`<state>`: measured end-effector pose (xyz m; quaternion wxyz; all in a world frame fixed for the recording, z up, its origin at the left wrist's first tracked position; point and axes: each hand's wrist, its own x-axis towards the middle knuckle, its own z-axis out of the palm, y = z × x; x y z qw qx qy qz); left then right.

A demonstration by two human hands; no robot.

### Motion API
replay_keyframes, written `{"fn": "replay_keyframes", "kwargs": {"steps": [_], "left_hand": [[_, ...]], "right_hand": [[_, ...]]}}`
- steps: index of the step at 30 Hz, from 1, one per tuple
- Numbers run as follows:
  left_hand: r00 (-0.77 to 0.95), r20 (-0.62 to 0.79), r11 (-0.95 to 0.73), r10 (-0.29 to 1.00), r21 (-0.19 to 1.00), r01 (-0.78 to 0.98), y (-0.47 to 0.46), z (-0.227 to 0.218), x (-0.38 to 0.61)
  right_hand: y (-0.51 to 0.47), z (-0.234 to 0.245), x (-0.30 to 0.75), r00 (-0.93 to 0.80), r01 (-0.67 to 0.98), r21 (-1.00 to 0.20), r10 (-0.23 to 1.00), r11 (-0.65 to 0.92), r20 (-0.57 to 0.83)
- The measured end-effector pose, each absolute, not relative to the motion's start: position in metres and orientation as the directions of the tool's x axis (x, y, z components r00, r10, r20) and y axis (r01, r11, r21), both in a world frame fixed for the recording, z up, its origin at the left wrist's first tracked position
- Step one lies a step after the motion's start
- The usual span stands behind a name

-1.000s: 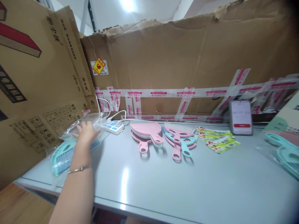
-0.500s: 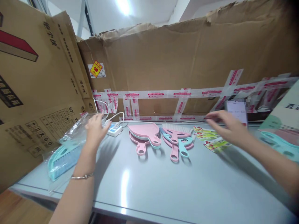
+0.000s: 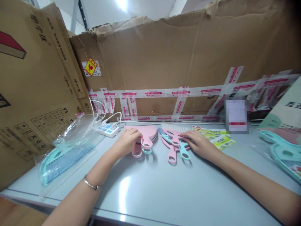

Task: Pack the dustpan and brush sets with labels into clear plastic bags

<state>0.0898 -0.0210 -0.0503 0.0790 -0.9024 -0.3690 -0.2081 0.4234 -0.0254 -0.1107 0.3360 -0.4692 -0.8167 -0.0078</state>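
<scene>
My left hand (image 3: 128, 142) has its fingers curled on the left side of the top pink dustpan (image 3: 150, 132), near its handle. Below that dustpan lie another pink one and a light-blue one, their looped handles (image 3: 137, 153) pointing towards me. To the right, my right hand (image 3: 199, 142) pinches the right end of the top pink hand brush (image 3: 175, 136) with its fingertips. That brush, with white bristles, rests on a light-blue brush (image 3: 185, 153) and another pink brush (image 3: 172, 157). The undersides of both stacks and the thumb tips are hidden.
A bagged light-blue brush set (image 3: 68, 160) lies on the left of the grey table (image 3: 150, 194), beside a power strip (image 3: 107, 129). Printed yellow-green cards (image 3: 223, 141), a phone (image 3: 236, 114) and a light-blue dustpan (image 3: 287, 153) are to the right. Cardboard (image 3: 145, 62) walls the back.
My left hand has come right and down from near the power strip onto the dustpans. My right hand has moved left from above the cards onto the brushes. The view has shifted slightly.
</scene>
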Motion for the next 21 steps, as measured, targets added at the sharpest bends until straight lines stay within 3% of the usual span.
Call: {"fn": "replay_keyframes", "kwargs": {"steps": [4, 7, 9, 11, 14, 17, 19, 21], "left_hand": [[0.484, 0.679, -0.717, 0.552, 0.090, 0.691, -0.027, -0.039, 0.086], [0.093, 0.932, -0.751, 0.351, 0.221, 0.623, -0.035, -0.027, 0.081], [-0.252, 0.937, -0.807, 0.241, 0.338, 0.485, -0.039, -0.017, 0.073], [-0.449, 0.846, -0.870, 0.286, 0.426, 0.248, -0.042, -0.004, 0.059], [-0.343, 0.784, -0.851, 0.518, 0.513, -0.114, -0.038, 0.012, 0.040], [-0.198, 0.713, -0.735, 0.672, 0.611, -0.294, -0.028, 0.020, 0.045], [-0.134, 0.647, -0.652, 0.750, 0.690, -0.314, -0.024, 0.022, 0.068], [-0.056, 0.618, -0.607, 0.784, 0.744, -0.281, -0.025, 0.021, 0.101]], "right_hand": [[-0.025, -0.111, 0.423, -0.335, 0.770, -0.306, 0.763, 0.560, 0.553], [-0.026, -0.112, 0.423, -0.302, 0.786, -0.300, 0.759, 0.540, 0.577], [-0.028, -0.110, 0.423, -0.259, 0.802, -0.287, 0.738, 0.524, 0.623], [-0.031, -0.104, 0.421, -0.214, 0.807, -0.275, 0.693, 0.522, 0.688], [-0.042, -0.087, 0.413, -0.134, 0.786, -0.278, 0.591, 0.553, 0.795], [-0.059, -0.063, 0.395, -0.048, 0.713, -0.347, 0.536, 0.610, 0.843], [-0.070, -0.049, 0.377, -0.034, 0.588, -0.481, 0.614, 0.651, 0.789], [-0.079, -0.041, 0.354, -0.089, 0.356, -0.706, 0.775, 0.612, 0.626]]}}
